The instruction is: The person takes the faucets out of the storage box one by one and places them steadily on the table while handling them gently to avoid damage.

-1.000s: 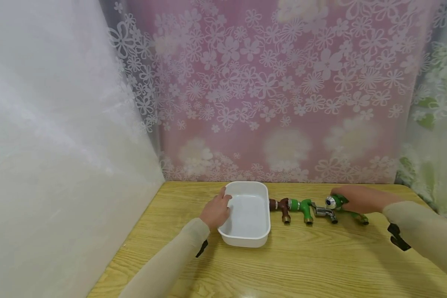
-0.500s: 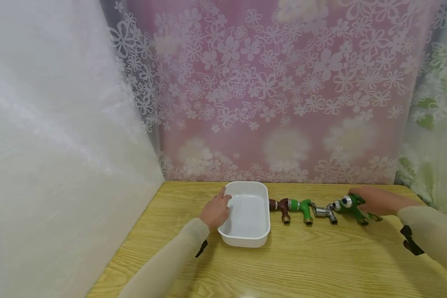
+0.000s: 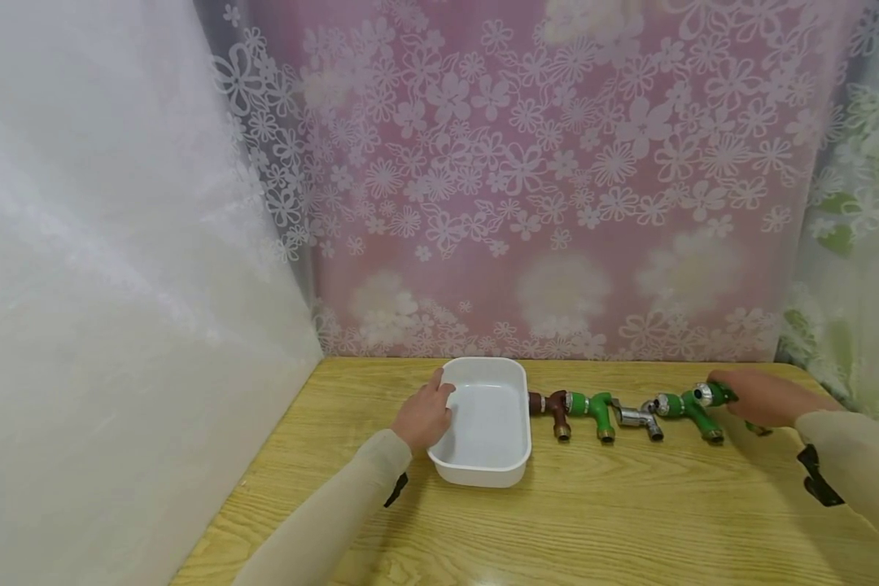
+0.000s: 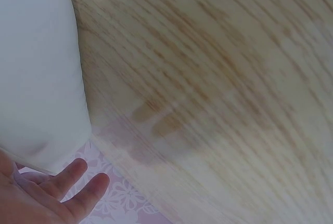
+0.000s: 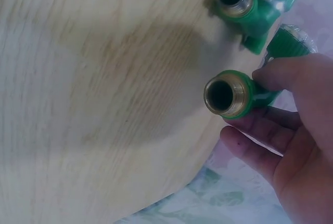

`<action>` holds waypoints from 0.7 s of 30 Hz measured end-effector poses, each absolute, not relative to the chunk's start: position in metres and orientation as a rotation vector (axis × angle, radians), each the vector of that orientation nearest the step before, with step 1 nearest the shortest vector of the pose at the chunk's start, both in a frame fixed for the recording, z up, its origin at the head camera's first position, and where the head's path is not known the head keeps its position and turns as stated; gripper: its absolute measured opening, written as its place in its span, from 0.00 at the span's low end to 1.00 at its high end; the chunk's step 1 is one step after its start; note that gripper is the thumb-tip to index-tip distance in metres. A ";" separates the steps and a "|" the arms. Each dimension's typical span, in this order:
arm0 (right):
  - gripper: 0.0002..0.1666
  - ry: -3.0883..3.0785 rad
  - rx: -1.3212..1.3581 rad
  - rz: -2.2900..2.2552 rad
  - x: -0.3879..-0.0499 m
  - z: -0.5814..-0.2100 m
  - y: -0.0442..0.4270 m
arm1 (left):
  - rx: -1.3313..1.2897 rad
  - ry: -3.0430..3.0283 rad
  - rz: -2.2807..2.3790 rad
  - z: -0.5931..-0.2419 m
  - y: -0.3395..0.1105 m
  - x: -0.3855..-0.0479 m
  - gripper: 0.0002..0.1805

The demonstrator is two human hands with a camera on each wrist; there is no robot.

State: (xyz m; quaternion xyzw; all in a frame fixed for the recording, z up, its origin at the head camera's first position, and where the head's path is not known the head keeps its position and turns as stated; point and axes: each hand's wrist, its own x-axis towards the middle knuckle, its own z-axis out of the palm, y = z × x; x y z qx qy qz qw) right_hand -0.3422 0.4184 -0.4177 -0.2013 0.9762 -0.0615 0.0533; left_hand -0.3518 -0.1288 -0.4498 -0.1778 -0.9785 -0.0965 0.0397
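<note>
A row of water taps lies to the right of a white plastic basin (image 3: 481, 478): a brown tap (image 3: 559, 407), a green tap (image 3: 601, 411), a chrome tap (image 3: 637, 415) and another green tap (image 3: 692, 415). At the row's right end my right hand (image 3: 765, 397) holds a further green tap (image 5: 242, 96) between thumb and fingers, its brass threaded spout facing the wrist camera. My left hand (image 3: 422, 417) grips the basin's left rim, thumb on the inner side. In the left wrist view, two fingers (image 4: 88, 195) reach along outside the basin wall.
A wood-grain table (image 3: 557, 521) carries everything. Behind it hangs a pink flowered curtain (image 3: 527, 203); a white sheet (image 3: 117, 285) closes the left side, and a green-patterned one (image 3: 857, 244) the right.
My right hand has moved rightward with its green tap, uncovering the chrome tap's handle and the green tap lying beside it. My left hand and the basin have stayed still.
</note>
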 end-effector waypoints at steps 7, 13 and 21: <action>0.26 2.983 -0.569 -0.195 -0.338 -0.421 0.426 | -0.550 -2.995 -0.322 -0.451 -0.129 -0.352 0.23; 0.23 3.027 -0.555 -0.144 -0.339 -0.429 0.429 | -0.541 -3.000 -0.314 -0.453 -0.130 -0.352 0.23; 0.20 3.059 -0.533 -0.097 -0.344 -0.439 0.436 | -0.540 -2.989 -0.292 -0.452 -0.129 -0.352 0.23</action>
